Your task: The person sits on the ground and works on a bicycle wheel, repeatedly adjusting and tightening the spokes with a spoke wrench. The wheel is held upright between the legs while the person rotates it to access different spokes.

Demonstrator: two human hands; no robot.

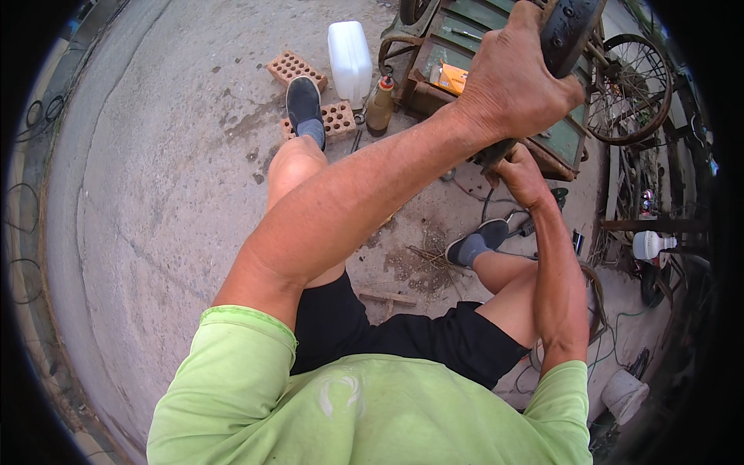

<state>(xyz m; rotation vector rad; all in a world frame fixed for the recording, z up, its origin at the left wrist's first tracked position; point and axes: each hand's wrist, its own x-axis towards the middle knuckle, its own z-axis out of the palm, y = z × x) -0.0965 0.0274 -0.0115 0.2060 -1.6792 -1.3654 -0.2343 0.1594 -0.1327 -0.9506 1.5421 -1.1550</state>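
Observation:
My left hand (518, 74), raised at the upper right, is closed round a black curved thing (572, 35) with small round studs or holes. Most of that thing lies behind the hand or past the picture's edge, so I cannot tell its kind. Lower down, my right hand (523, 177) is closed on a dark, narrow end (498, 153), partly covered by my left wrist. Whether both hands hold one thing is not visible. Behind them is a green metal cart (449, 48) with an orange box (452, 78) lying on it.
A white plastic jug (350, 62), a brown bottle (380, 110) and perforated bricks (339, 118) stand near my left shoe (303, 105). At right are a spoked wheel (668, 99), a white bulb (649, 245) and a white bucket (625, 397). Cables (485, 203) lie by my right shoe (482, 237).

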